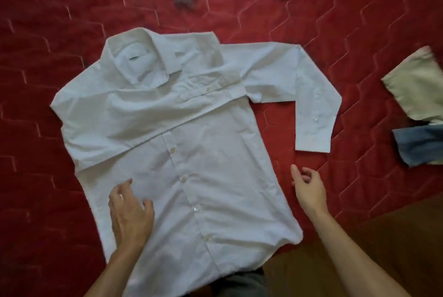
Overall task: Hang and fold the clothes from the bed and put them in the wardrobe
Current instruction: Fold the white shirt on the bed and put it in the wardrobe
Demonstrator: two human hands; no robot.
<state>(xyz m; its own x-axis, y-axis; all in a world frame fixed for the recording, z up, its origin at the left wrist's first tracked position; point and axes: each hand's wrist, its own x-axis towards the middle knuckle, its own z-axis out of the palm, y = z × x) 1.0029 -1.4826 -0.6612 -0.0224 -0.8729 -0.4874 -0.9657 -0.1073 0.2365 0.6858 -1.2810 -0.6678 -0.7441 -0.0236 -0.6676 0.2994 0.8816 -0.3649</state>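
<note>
While the left hand (130, 210), fingers loose, rests on the shirt (203, 177), the open, empty right hand (309, 189) should fold the free sleeve (311, 109) flat across.

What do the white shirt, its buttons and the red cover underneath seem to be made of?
The white shirt looks like thin woven cotton or a blend, matt: it holds fine creases and lies flat. Its buttons seem pale plastic or shell, slightly glossy. The red cover looks like padded quilted fabric with a soft sheen, stitched in hexagons.
</note>
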